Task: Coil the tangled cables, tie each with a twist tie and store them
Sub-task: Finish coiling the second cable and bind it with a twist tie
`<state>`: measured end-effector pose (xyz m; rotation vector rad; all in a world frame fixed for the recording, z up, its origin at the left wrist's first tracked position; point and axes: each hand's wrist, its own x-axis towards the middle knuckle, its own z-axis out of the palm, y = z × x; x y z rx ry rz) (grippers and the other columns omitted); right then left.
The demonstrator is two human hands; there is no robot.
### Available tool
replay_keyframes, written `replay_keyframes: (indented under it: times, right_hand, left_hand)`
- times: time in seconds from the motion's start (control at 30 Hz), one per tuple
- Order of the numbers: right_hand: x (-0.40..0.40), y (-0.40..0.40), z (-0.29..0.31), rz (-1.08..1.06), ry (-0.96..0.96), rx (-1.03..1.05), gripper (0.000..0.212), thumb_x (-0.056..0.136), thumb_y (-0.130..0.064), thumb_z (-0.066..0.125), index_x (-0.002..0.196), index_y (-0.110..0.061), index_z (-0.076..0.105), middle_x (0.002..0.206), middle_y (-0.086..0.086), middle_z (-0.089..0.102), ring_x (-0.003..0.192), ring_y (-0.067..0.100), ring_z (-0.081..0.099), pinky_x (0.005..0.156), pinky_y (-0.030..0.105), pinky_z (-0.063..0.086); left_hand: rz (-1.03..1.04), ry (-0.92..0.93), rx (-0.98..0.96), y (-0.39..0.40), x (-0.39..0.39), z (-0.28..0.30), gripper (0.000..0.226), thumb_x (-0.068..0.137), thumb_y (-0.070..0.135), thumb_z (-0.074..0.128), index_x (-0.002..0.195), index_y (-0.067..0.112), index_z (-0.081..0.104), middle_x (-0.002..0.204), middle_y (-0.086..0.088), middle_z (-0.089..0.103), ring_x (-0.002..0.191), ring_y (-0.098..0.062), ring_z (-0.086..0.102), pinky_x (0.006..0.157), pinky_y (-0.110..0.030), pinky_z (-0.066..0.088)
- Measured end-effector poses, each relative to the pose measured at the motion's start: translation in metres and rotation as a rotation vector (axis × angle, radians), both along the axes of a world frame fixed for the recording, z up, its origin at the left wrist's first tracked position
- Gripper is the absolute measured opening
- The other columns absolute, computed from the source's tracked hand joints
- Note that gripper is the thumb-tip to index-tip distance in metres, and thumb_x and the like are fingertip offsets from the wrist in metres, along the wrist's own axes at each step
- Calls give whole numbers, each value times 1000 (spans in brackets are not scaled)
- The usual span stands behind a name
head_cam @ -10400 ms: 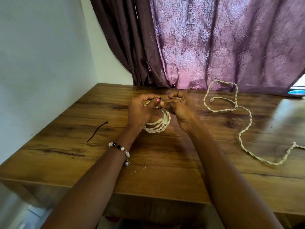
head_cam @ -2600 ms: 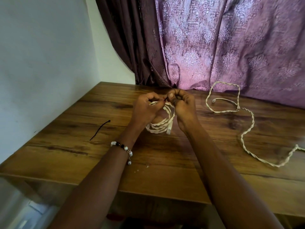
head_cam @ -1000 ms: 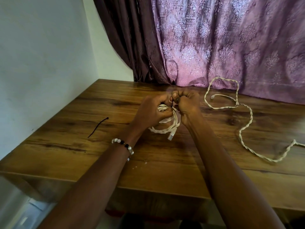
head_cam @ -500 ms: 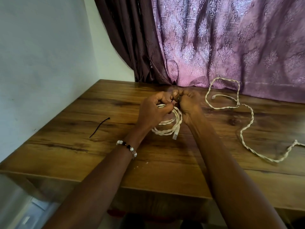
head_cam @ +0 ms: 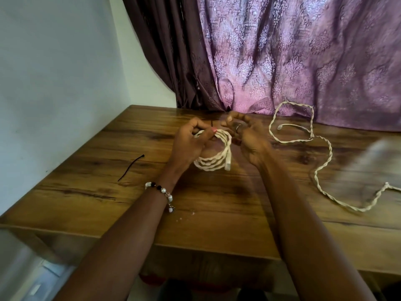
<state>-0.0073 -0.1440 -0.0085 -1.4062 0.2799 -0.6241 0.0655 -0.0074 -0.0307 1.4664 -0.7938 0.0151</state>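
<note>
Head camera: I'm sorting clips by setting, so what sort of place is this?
Probably a room in a home: a wooden table stands in a corner against a plain painted wall, and a patterned purple curtain hangs behind it.

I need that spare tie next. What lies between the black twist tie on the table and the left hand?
Only bare wooden table, in the head view, between the black twist tie and the left hand.

Home room, likely bedroom or living space. Wooden table (head_cam: pixel 217 213) with dark grain stands in corner. Behind table: purple damask curtain (head_cam: pixel 293 57) (heavy, patterned, domestic sort). Left of table: plain painted wall (head_cam: pixel 54 83). Below table's left end: pale floor.
</note>
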Motion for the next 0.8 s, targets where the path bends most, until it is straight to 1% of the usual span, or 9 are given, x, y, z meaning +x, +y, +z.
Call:
replay_keyframes:
  times: [0.07, 0.13, 0.23, 0.33, 0.43, 0.57, 0.63, 0.7, 0.8]
  right_hand:
    - [-6, -1, -2, 149, 58, -38, 27, 88, -10, 64, 115, -10, 58, 92, -1, 69, 76, 11, 65, 67, 28, 51]
    - [-11, -1, -5, 316, 100, -144, 28, 84, -6, 67, 112, -9, 62, 96, 2, 71, 87, 17, 66, 77, 31, 54]
    - [-12, -4, -10, 351, 94, -132, 40, 76, 0, 71, 114, 3, 62, 108, 18, 69, 92, 25, 68, 83, 37, 57]
    - [-14, -6, -14, 342, 43, 41, 41, 70, -1, 72, 110, 5, 62, 102, 20, 70, 77, 25, 69, 75, 39, 59]
    - [-20, 0, -13, 350, -2, 166, 27, 73, 2, 67, 100, 2, 64, 88, 15, 73, 60, 19, 68, 61, 33, 60]
    - [-27, 15, -9, 247, -89, 305, 6, 87, 4, 57, 91, 3, 62, 72, 10, 71, 48, 9, 58, 57, 26, 57]
    - [-34, 22, -7, 172, -73, 234, 10, 93, 1, 52, 90, -1, 61, 65, 4, 70, 48, 7, 60, 49, 22, 54]
    - [-51, 18, -7, 83, -6, 50, 13, 95, -3, 52, 97, -6, 64, 67, 3, 69, 51, 7, 62, 46, 21, 52]
    - [-81, 5, -8, 20, 70, -96, 18, 97, -7, 51, 109, -2, 63, 80, 11, 68, 52, 10, 62, 49, 23, 52]
  left_hand:
    - [-1, 74, -37, 1, 6, 0, 10, 85, 14, 69, 91, 15, 61, 79, -4, 68, 66, -7, 63, 58, -25, 49]
    - [-6, 127, -66, 2, 8, 1, 22, 86, 13, 68, 104, 14, 57, 77, 0, 69, 59, -2, 62, 54, -22, 48]
    - [-61, 193, -112, 3, 7, 1, 33, 87, 8, 67, 115, 13, 51, 65, 5, 69, 51, -2, 57, 49, -19, 46]
    - [-91, 315, -196, 1, 7, 0, 33, 86, 5, 66, 113, 16, 51, 68, -2, 64, 47, -5, 50, 45, -18, 43]
    - [-117, 490, -276, 1, 6, 0, 30, 86, 3, 65, 108, 20, 52, 75, -15, 63, 44, -5, 49, 41, -17, 42]
    - [-165, 714, -411, -5, -7, 5, 28, 87, 1, 62, 108, 16, 50, 71, -5, 60, 41, -4, 46, 37, -15, 36]
    - [-154, 807, -462, -8, -11, 9, 25, 89, -3, 58, 105, 15, 50, 73, -5, 55, 39, -4, 43, 35, -14, 34]
    - [-162, 865, -468, -15, -22, 15, 24, 90, -6, 55, 102, 14, 50, 73, -4, 54, 37, -4, 42, 32, -14, 32]
    - [-234, 947, -481, -30, -48, 18, 20, 93, -8, 47, 89, 12, 50, 54, -3, 55, 32, -4, 39, 28, -13, 27]
